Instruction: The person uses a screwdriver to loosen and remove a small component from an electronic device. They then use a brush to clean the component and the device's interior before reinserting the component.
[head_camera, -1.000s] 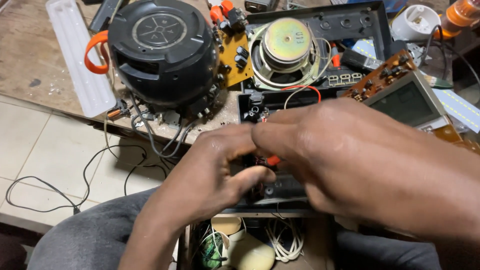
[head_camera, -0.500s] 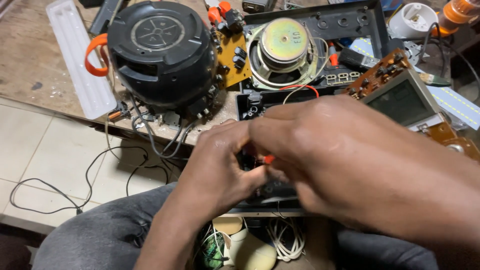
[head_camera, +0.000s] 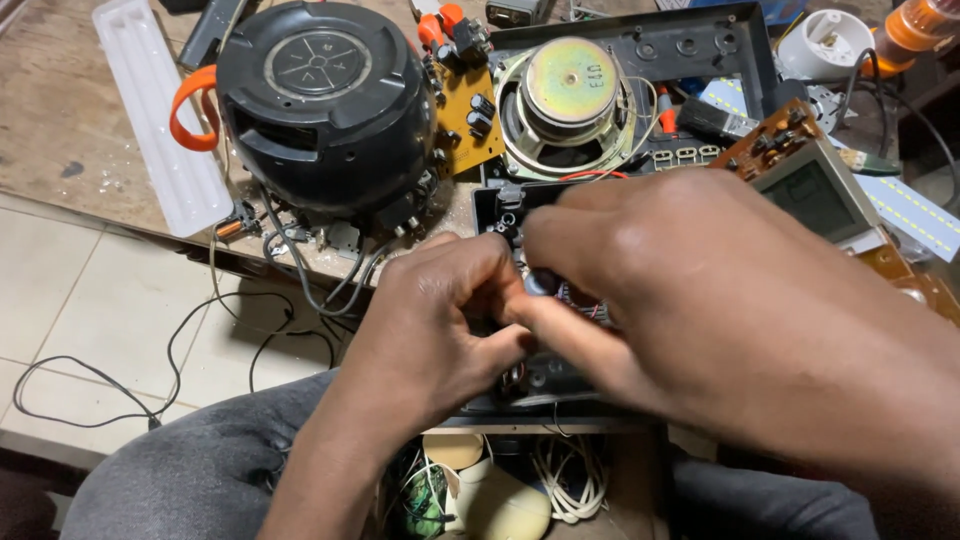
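While my left hand (head_camera: 440, 330) and right hand (head_camera: 700, 300) are meeting over the open black plastic device chassis (head_camera: 490, 205) at the near edge of the worn wooden surface (head_camera: 60, 120), my fingers (head_camera: 560, 330) are closing on a small dark part, mostly hidden. It is lying directly under both hands, equally near. Beyond, the round black speaker housing (head_camera: 325, 105) and bare speaker driver (head_camera: 570, 85) are crowding the far side.

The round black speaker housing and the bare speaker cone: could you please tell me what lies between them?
In the head view, a yellow circuit board with dark capacitors lies between the round black speaker housing and the bare speaker cone.
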